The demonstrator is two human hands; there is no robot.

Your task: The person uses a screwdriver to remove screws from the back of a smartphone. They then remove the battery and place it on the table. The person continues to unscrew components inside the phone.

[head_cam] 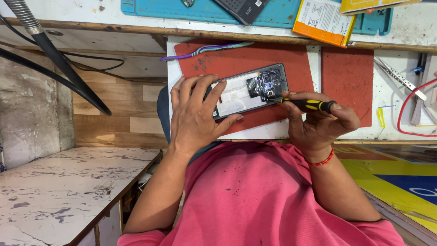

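A phone repair workshop, seen from above: worn wooden bench [136, 31], red work mat [255, 61], blue repair mat [273, 13], opened phone [250, 91], small screwdriver [309, 105], tweezers [400, 78], spare battery [323, 20], loose cables [205, 50].

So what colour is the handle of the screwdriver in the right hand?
Black with yellow patches; the screwdriver in the right hand shows clearly in the head view.

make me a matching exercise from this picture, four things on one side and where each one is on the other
Things:
1. opened phone
2. screwdriver
3. red mat
4. tweezers

Places:
A. in the right hand
B. under the phone
C. held by the left hand
D. on the white bench at far right

Pairs: 1-C, 2-A, 3-B, 4-D
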